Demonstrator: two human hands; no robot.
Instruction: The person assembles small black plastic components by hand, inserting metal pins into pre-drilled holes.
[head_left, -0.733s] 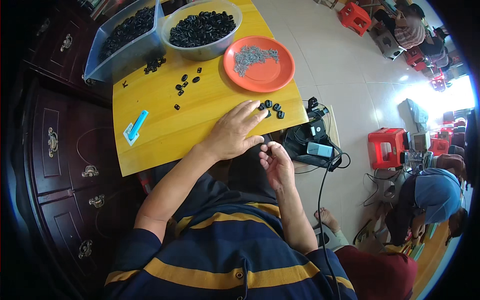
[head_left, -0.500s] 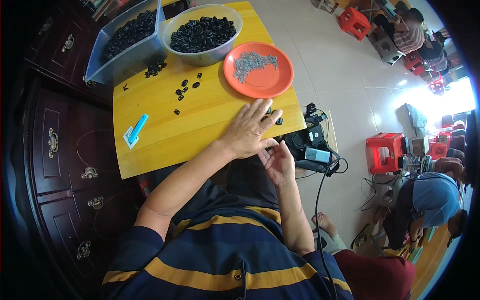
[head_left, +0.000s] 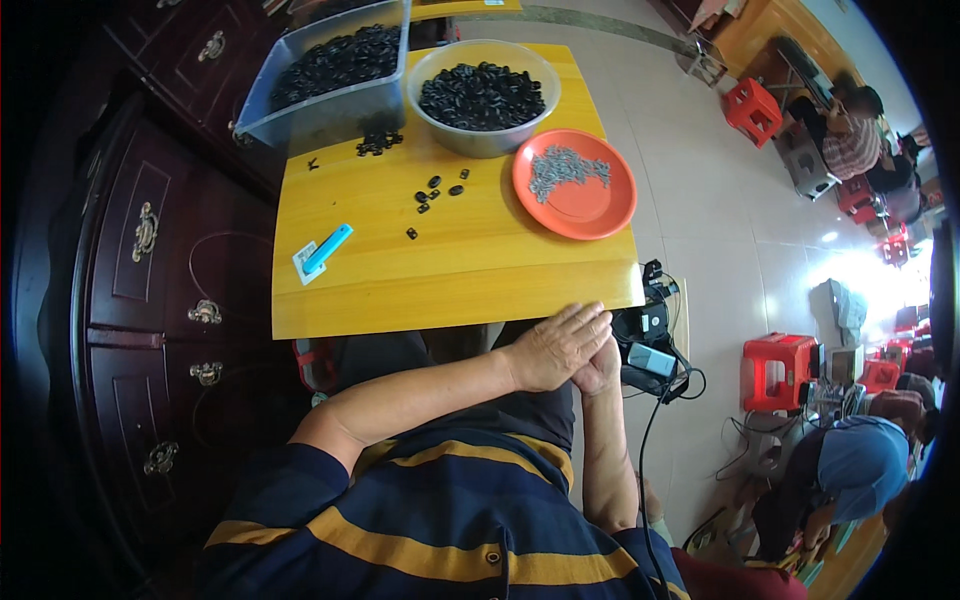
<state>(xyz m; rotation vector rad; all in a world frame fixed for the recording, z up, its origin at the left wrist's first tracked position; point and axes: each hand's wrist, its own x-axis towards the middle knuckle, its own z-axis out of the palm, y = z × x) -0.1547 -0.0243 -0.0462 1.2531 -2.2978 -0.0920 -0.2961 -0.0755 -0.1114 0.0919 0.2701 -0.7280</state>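
Note:
My left hand (head_left: 556, 350) lies over my right hand (head_left: 600, 370), just off the near right edge of the yellow table (head_left: 480, 295). The left fingers are stretched out and together, pointing up and right. My right palm is turned up beneath, and its fingers are mostly covered, so anything inside it is hidden. Beyond the hands sits an orange plate (head_left: 580, 218) with a heap of small grey metal pieces (head_left: 563, 168). Several loose black pieces (head_left: 455, 190) lie mid-table.
Behind stand a round translucent bowl (head_left: 483, 145) and a blue-tinted bin (head_left: 330, 125), both full of black parts. A blue-handled tool (head_left: 328, 248) lies on the left. A cable (head_left: 647, 450) hangs beside my right arm. Red stools (head_left: 778, 372) and other people are to the right.
Both hands have drawn back from the tabletop past its near edge, the left now covering the right. The black pieces that lay by the left fingers are gone from the table. The view has shifted.

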